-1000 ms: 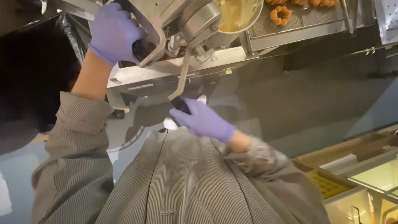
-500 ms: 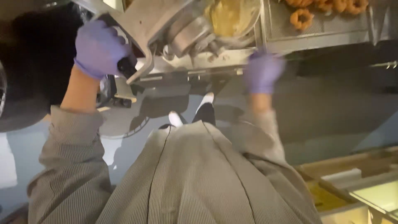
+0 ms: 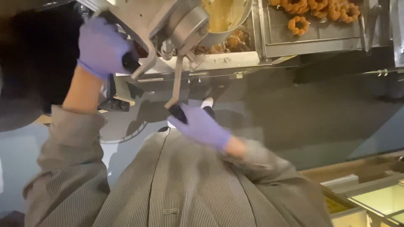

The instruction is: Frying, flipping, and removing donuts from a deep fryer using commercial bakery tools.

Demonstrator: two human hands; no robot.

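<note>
My left hand (image 3: 103, 46), in a purple glove, grips a black knob at the left side of a metal batter dispenser (image 3: 185, 25) whose funnel holds yellow batter (image 3: 223, 12). In the lower middle my right hand (image 3: 202, 126), also gloved, is closed on the black grip of the dispenser's metal crank handle (image 3: 176, 86). The dispenser hangs over a fryer (image 3: 235, 42) where browned dough pieces float. My striped grey shirt fills the lower part of the view.
Several fried ring doughnuts (image 3: 313, 12) lie on a wire rack (image 3: 320, 35) at the top right. A grey floor (image 3: 303, 113) lies below the fryer front. A wooden counter edge with yellow trays (image 3: 370, 197) sits at the bottom right.
My right hand rose off the crank toward the fryer edge half a second ago and has come back down onto the crank's black grip. My left hand stayed on its knob.
</note>
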